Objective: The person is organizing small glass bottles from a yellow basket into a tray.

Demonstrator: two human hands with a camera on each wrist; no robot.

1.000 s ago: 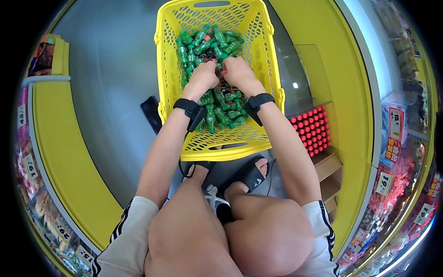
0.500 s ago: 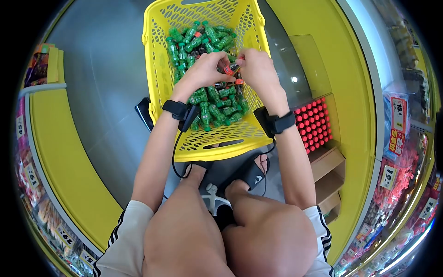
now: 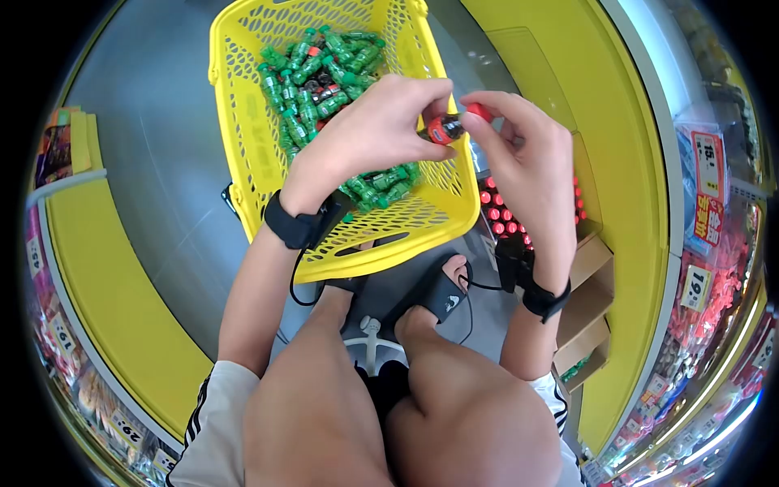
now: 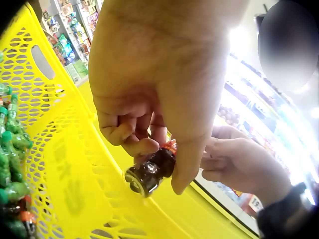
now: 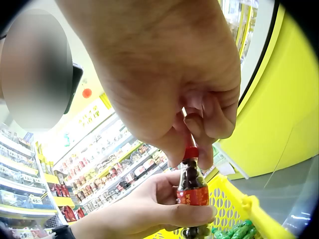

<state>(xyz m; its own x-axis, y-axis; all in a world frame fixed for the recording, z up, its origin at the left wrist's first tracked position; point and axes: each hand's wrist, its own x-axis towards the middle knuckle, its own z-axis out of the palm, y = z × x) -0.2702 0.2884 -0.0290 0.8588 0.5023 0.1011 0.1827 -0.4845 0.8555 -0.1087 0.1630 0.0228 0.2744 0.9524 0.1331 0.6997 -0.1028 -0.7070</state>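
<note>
A small dark bottle with a red label is held above the right rim of the yellow basket. My left hand pinches its body between thumb and fingers; in the left wrist view the bottle's base points down and left. My right hand pinches the red cap at the other end. The right wrist view shows the red cap under the right fingertips and the left hand around the label. Green-capped bottles fill the basket, with some dark ones among them.
A group of red-capped bottles stands right of the basket, above cardboard boxes. Yellow shelf bases curve along both sides, with packaged goods and price tags. A dark device lies partly hidden left of the basket.
Both hands have come up out of the basket and moved right with the dark bottle. The basket sits further left in view, and more of the bottle now shows between the hands.
</note>
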